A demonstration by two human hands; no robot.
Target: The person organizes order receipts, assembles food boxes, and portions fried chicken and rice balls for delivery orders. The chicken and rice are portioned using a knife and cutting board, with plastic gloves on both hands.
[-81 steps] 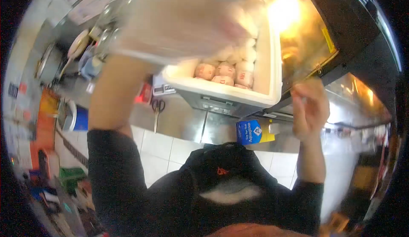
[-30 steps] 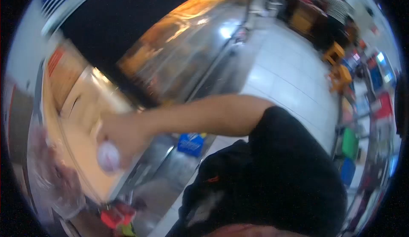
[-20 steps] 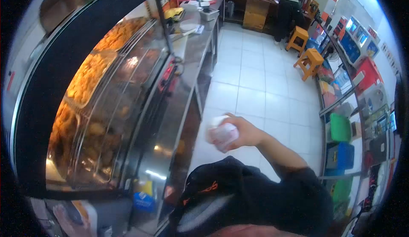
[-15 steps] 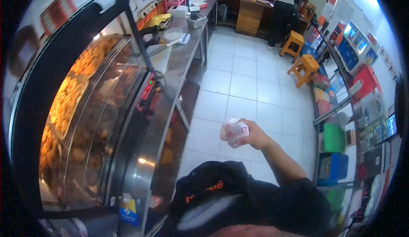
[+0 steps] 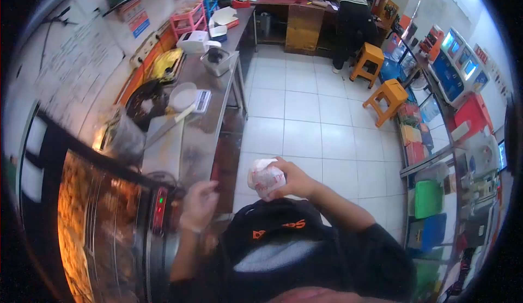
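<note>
My right hand [image 5: 294, 180] is closed round a white paper packet [image 5: 266, 180] with red print, held up in front of my chest above the tiled floor. What the paper contains is hidden. Beside the counter's front edge, my left hand [image 5: 200, 205] is raised and appears to touch nothing. Motion smears its fingers. Just left of it stands the heated display cabinet [image 5: 143, 232], with fried food [image 5: 73, 221] glowing behind the glass. Beyond that hand, a long knife [image 5: 163, 131] with a pale handle lies on a cutting board [image 5: 163, 150].
The steel counter [image 5: 204, 131] carries a kitchen scale [image 5: 202, 101], a bowl [image 5: 182, 96], a dark pan [image 5: 147, 104] and a metal container [image 5: 219, 63]. Two orange stools [image 5: 368, 60] stand towards the right-hand shelves. At the back, a person [image 5: 351, 20] in a striped top leans over a desk.
My view has swung left, showing more counter and wall. My left hand has come into view beside the cabinet. The right hand still holds the packet, now lower and further left in view.
</note>
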